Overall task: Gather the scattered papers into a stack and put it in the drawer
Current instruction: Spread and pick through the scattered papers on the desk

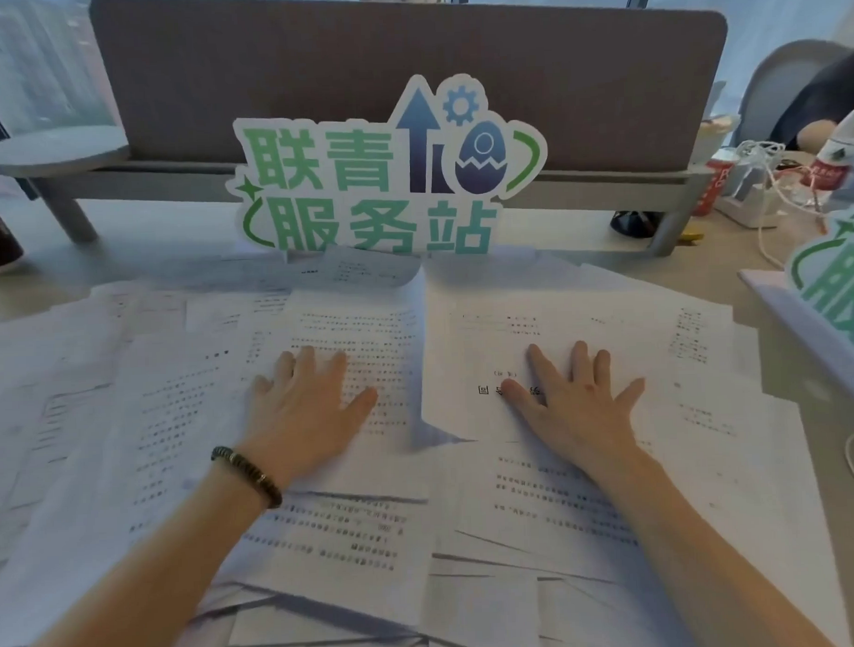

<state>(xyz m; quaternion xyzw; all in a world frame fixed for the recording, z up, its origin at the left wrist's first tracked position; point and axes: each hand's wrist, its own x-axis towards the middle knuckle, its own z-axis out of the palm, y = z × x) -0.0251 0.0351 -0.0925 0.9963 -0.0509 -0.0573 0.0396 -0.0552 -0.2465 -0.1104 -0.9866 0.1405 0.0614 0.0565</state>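
The papers (326, 530) lie fanned across the desk (137, 246) from its near edge to the foot of the green sign (386, 174); they look light, limp and slick, so they are best swept inward by their outer edges and squared before lifting. The left hand (302, 405) and right hand (578, 405) rest flat on separate sheets, fingers straight and spread, gripping nothing. No drawer shows, though blur leaves the far edges uncertain.

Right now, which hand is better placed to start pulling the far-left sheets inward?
Likely the left hand: it lies flat on the papers nearest that side; the right hand rests right of centre.
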